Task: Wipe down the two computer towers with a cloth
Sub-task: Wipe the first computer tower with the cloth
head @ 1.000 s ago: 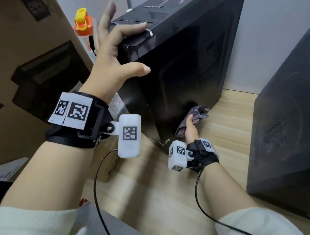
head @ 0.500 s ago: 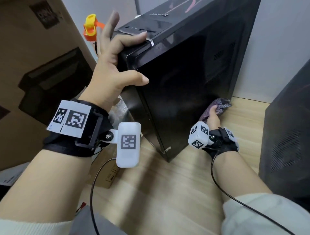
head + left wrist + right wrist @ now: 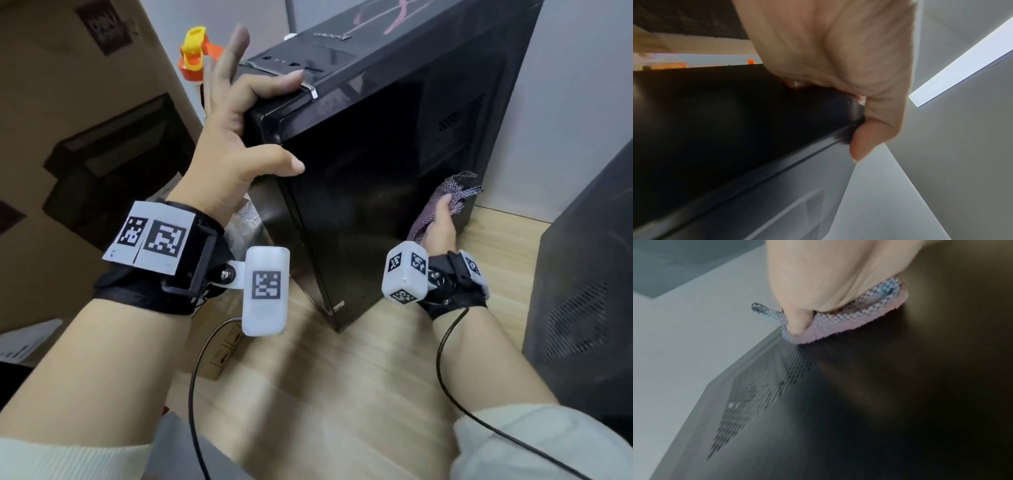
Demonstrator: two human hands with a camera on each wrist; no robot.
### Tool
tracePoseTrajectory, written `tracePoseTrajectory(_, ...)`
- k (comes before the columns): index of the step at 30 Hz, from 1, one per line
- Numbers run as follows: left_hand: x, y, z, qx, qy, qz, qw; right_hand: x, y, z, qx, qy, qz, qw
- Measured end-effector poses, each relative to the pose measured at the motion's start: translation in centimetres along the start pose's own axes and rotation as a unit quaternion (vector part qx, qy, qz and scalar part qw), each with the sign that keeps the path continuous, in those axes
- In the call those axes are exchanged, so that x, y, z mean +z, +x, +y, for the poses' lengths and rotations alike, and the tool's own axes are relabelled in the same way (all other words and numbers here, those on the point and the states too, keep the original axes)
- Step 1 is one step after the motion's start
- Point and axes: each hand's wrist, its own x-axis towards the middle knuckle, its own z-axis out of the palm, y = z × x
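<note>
A glossy black computer tower (image 3: 376, 164) stands on the wooden surface (image 3: 342, 383), tilted slightly. My left hand (image 3: 236, 137) grips its top front corner, thumb on the side panel and index finger across the top; the other fingers stick up. In the left wrist view the left hand (image 3: 838, 56) clamps the tower's edge (image 3: 735, 121). My right hand (image 3: 440, 226) holds a purple-grey cloth (image 3: 459, 188) against the side panel, low and near the back. In the right wrist view the cloth (image 3: 849, 321) lies bunched under my right hand (image 3: 828, 272) beside the vent holes (image 3: 760, 386). A second dark tower (image 3: 589, 291) stands at the right.
A big cardboard box (image 3: 85, 120) fills the left. An orange and yellow bottle (image 3: 193, 58) stands behind the tower's front. A small carton (image 3: 222, 349) lies by the tower's foot. A pale wall (image 3: 565, 102) runs behind both towers.
My right hand has slid the cloth along the side panel's lower part, from near the front toward the back. The left hand has kept its grip on the corner.
</note>
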Motion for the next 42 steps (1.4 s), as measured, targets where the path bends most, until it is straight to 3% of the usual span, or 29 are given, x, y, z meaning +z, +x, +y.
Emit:
tracePoseTrajectory(6, 0.1, 0.1, 0.1, 0.003, 0.001, 0.0, 1.0, -1.9, -0.9, 5.7, 0.095, -0.013, 0.021, 0.995)
tracePoseTrajectory(11, 0.1, 0.1, 0.3, -0.002, -0.018, 0.003, 1.0, -1.5, -6.3, 12.3, 0.156, -0.016, -0.023, 0.987)
tracePoseTrajectory(14, 0.0, 0.0, 0.7, -0.015, -0.024, 0.005, 1.0, 0.0, -10.1, 12.2, 0.153, -0.002, -0.037, 0.988)
tracePoseTrajectory(16, -0.1, -0.1, 1.1, -0.017, -0.007, -0.004, 1.0, 1.1, -12.1, 10.2, 0.119, -0.016, -0.072, 0.99)
tracePoseTrajectory(19, -0.7, -0.1, 2.1, -0.028, 0.021, -0.046, 0.998, 3.4, -13.9, 5.9, 0.011, 0.004, -0.15, 0.989)
tracePoseTrajectory(22, -1.6, 0.1, 2.9, -0.059, 0.008, -0.086, 0.994, 6.3, -15.0, 0.7, -0.103, 0.036, -0.255, 0.961)
tracePoseTrajectory(24, -2.1, 0.4, 3.1, -0.075, 0.017, -0.105, 0.991, 8.1, -15.6, -2.5, -0.194, -0.014, -0.273, 0.942)
tracePoseTrajectory(27, -2.8, 1.6, 3.3, -0.097, 0.006, -0.103, 0.99, 9.9, -16.5, -5.6, -0.312, -0.098, -0.286, 0.901)
tracePoseTrajectory(31, -4.2, 4.2, 3.7, -0.167, 0.045, -0.119, 0.978, 10.1, -15.0, -7.6, -0.476, -0.33, -0.208, 0.788)
tracePoseTrajectory(33, -4.9, 5.5, 4.2, -0.203, 0.087, -0.157, 0.963, 10.1, -14.3, -9.6, -0.478, -0.375, -0.191, 0.771)
tracePoseTrajectory(36, -5.2, 7.3, 4.8, -0.221, 0.119, -0.208, 0.945, 10.3, -13.2, -13.3, -0.42, -0.413, -0.146, 0.795)
tracePoseTrajectory(42, -5.2, 10.4, 5.2, -0.295, 0.129, -0.349, 0.88, 10.7, -13.0, -15.1, -0.404, -0.536, -0.062, 0.738)
